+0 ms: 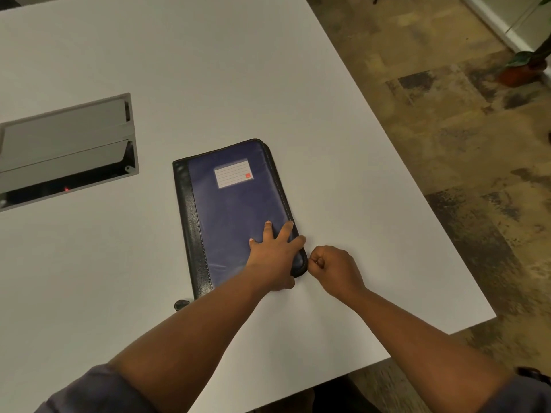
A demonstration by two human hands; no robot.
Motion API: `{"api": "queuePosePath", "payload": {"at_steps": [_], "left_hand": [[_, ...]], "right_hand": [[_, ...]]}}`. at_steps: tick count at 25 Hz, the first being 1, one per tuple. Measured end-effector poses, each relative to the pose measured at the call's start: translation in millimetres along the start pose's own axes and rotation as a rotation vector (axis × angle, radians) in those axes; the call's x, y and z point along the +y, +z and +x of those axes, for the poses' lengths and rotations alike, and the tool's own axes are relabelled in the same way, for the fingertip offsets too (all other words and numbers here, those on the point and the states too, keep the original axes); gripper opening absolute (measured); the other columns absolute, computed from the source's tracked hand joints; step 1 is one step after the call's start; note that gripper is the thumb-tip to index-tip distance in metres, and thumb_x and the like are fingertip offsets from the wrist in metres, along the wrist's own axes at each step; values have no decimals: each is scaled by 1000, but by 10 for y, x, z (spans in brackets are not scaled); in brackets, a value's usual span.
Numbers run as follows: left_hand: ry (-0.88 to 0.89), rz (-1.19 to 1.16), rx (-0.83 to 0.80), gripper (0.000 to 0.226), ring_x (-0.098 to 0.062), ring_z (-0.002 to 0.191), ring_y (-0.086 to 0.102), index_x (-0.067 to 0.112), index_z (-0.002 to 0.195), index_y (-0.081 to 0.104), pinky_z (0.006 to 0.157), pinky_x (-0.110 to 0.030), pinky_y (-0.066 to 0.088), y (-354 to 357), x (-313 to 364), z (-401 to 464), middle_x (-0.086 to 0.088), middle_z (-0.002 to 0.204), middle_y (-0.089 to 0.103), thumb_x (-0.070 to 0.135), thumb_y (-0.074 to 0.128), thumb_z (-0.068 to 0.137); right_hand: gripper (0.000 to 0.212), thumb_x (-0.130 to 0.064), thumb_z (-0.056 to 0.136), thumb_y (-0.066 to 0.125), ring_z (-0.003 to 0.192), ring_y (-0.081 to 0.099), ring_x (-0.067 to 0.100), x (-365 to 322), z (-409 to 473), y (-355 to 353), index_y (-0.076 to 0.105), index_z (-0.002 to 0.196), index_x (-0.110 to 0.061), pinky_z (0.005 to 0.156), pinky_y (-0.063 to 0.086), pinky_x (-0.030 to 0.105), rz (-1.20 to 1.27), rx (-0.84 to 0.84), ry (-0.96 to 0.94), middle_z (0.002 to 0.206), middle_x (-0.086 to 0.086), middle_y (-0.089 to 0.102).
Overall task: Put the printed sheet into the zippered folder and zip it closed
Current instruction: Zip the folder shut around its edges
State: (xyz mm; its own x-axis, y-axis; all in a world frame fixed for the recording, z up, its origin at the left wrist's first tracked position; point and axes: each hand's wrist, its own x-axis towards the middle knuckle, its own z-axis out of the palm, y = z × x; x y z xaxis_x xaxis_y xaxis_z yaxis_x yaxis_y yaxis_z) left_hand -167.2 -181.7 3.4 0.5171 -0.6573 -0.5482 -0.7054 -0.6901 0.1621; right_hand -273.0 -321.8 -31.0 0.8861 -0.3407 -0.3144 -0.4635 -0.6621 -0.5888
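On folder (235, 204), left fingers (269, 232) splayed; right hand (331, 266) perhaps pinching zipper

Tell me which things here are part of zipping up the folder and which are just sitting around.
Part of the job:
- zippered folder, lying closed on the table
- left hand, pressing flat on its cover
- right hand, pinched at its near right corner

Just around:
- cable box set into the table
- potted plant on the floor
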Motion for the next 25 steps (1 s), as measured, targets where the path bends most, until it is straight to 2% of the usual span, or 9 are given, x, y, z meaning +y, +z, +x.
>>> {"api": "queuePosePath", "payload": {"at_steps": [3,8,11,15,18,20,21,23,25], "left_hand": [[6,5,-4,98,-47,150,-1,39,149,22,108,-76,27,-3,-13,-3,1,166,2,36,82,72],[7,1,-1,98,-48,149,-1,38,151,22,107,-75,26,1,-3,-1,4,163,-1,36,81,73],[21,-2,-1,96,-49,149,-2,37,150,22,108,-77,24,17,-14,5,3,163,-1,34,80,74],[28,0,-27,93,-50,149,-4,36,149,24,108,-78,23,24,5,27,0,165,-2,33,80,75],[33,-58,-24,97,-45,146,8,38,147,23,104,-72,34,-28,-44,71,0,161,5,45,81,70],[-40,-219,91,91,-37,134,29,37,141,28,93,-58,48,-171,-122,170,1,147,24,59,77,67],[-126,-324,159,87,-34,130,34,36,139,31,90,-53,50,-275,-173,260,2,142,30,63,74,68],[-344,-512,229,91,-36,138,26,35,145,28,99,-59,45,-501,-300,509,-1,151,26,70,68,71],[-523,-626,191,108,-43,149,2,37,154,13,110,-71,26,-672,-423,755,-1,166,1,77,65,69]], "right_hand": [[35,-22,88,61,51,43,16,-19,170,-85,43,58,-22,51,41,34,-27,0,-43,55,-2,48],[23,-26,90,60,62,56,21,-61,540,-207,57,70,-14,58,47,37,-85,-28,-107,67,1,58],[23,-24,90,61,60,54,20,-111,765,-249,55,70,-15,56,44,34,-78,-20,-164,66,0,57],[19,-23,89,61,62,56,21,-174,1038,-269,59,73,-13,59,49,38,-82,-41,-204,69,2,60],[11,-25,86,66,65,59,17,-152,1142,-272,66,77,-19,62,50,33,-28,-86,-187,71,-3,65],[8,-26,85,70,66,61,14,-128,1173,-289,69,77,-23,63,51,32,17,-121,-160,71,-5,67],[8,-26,84,72,67,62,13,-118,1181,-296,69,77,-24,63,52,32,29,-138,-152,72,-6,67],[11,-26,84,74,67,63,11,-101,1176,-305,68,74,-27,64,54,32,50,-159,-147,72,-8,66],[12,-28,82,73,69,63,10,-92,1159,-306,68,72,-30,65,55,32,67,-166,-142,74,-9,65]]}}
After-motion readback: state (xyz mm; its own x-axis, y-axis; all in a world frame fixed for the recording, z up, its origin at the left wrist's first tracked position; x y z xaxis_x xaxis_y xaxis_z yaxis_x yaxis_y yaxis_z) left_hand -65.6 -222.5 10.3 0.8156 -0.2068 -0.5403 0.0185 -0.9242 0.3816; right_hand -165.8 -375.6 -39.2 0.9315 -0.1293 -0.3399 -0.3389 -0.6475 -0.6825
